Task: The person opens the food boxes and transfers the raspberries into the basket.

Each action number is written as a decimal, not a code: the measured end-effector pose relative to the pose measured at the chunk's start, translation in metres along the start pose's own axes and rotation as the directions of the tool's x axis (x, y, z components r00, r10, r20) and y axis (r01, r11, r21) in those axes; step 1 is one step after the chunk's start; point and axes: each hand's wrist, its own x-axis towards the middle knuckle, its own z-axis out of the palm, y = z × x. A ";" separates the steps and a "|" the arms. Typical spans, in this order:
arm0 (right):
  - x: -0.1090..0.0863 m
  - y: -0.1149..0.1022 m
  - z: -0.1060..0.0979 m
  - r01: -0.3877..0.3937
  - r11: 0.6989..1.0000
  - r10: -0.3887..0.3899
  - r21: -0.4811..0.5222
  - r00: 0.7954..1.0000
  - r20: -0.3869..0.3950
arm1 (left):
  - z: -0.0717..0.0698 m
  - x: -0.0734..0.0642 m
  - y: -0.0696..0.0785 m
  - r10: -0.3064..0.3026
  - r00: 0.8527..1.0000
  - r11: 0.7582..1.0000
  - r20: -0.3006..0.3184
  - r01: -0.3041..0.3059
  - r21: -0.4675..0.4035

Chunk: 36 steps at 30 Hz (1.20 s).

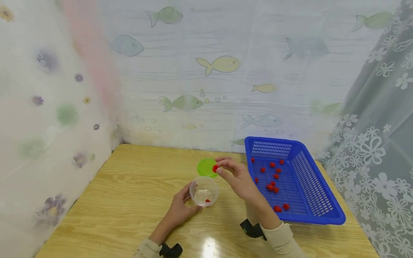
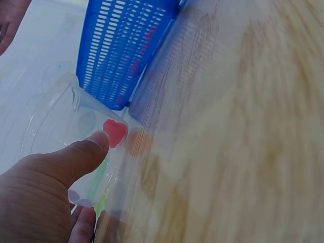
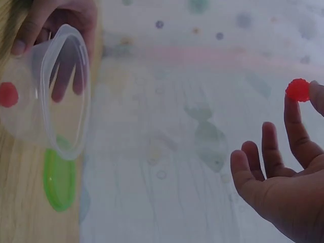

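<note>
My left hand [image 1: 181,205] grips a clear plastic tub [image 1: 204,191] standing on the table, thumb along the near side and fingers round the left. One red raspberry [image 2: 115,132] lies at the bottom of the tub. Between thumb and index finger my right hand [image 1: 238,179] pinches another red raspberry [image 3: 298,90], held up beyond the tub's rim, with the other fingers spread in the right wrist view. Behind the tub lies a green lid [image 1: 205,167], partly overlapped by the right hand in the head view.
A blue plastic basket [image 1: 319,186] with slotted walls stands at the right of the wooden table [image 1: 129,193]. Several red raspberries [image 1: 272,165] are scattered on its floor. A curtain with printed fish [image 1: 222,64] hangs along the table's back edge.
</note>
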 end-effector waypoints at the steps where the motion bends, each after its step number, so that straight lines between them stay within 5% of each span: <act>1: 0.000 -0.001 -0.002 -0.008 1.000 0.008 0.013 1.000 0.002 | 0.000 0.000 0.000 -0.002 1.000 1.000 -0.001 0.002 -0.003; 17: 0.000 -0.006 -0.047 -0.051 0.998 0.050 -0.041 0.998 -0.025 | 0.000 -0.001 -0.001 0.010 1.000 1.000 0.013 -0.011 0.015; 36: -0.011 0.012 -0.119 -0.156 0.980 0.129 -0.126 0.971 -0.201 | 0.000 -0.001 -0.002 0.017 1.000 0.999 0.011 -0.017 0.044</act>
